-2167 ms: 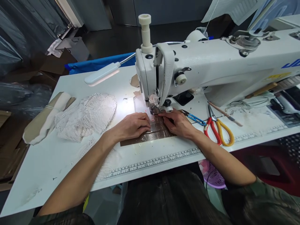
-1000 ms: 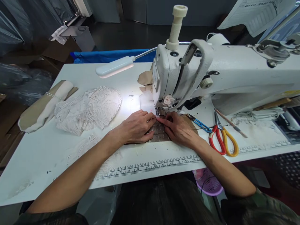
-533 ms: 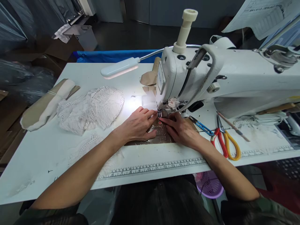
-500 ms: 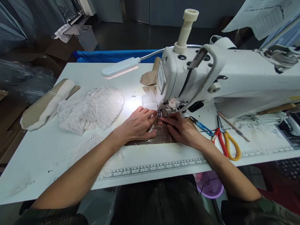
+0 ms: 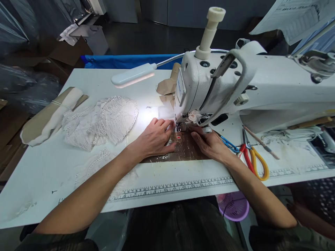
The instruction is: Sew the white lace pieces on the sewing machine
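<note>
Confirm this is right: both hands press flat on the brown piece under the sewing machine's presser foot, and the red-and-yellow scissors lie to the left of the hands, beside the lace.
Not quite. The head view shows the red-and-yellow scissors lying right of the right hand, away from the lace. The rest holds: left hand and right hand press the brown piece at the presser foot.

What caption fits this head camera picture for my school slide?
Left hand and right hand press a brown sheet flat under the sewing machine.
</note>
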Tool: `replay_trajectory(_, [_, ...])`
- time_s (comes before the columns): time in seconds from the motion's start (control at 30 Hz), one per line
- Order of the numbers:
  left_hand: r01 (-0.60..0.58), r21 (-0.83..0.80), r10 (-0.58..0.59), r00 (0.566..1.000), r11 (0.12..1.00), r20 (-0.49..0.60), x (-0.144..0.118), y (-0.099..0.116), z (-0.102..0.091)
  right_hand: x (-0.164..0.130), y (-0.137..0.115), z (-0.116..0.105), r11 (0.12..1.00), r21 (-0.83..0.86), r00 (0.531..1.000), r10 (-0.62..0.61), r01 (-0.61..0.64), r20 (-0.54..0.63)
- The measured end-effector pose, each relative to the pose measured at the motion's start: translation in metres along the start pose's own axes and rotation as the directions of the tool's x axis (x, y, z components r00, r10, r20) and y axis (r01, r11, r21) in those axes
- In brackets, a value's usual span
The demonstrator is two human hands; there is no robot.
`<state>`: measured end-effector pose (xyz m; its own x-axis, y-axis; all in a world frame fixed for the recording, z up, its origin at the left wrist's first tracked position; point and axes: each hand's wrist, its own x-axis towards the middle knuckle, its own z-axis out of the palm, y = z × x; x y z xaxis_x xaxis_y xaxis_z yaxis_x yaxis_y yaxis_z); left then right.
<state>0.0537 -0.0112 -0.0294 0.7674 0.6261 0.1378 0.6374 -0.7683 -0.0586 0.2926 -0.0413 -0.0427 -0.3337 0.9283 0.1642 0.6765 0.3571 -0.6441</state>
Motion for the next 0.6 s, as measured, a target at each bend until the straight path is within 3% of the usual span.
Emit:
replay_trajectory(0.23, [0.059,0.102,-0.062,0.998,0.993,0.025,0.006,0.002,-0.005,-0.002,0.01,0.006,0.998,-0.005,0.996,-0.063,0.063,-0.061])
replay_trajectory(0.37, [-0.02,0.196,0.001,0.995,0.98,0.099,0.009,0.003,-0.014,0.0,0.012,0.005,0.996,0.008,0.992,-0.088,0.089,-0.093])
replay_trajectory(0.6, [-0.152,0.18,0.118,0.976,0.972,0.184,0.038,-0.035,-0.016,0.003,0.01,0.001,0.997,0.04,0.995,-0.062,0.066,-0.08])
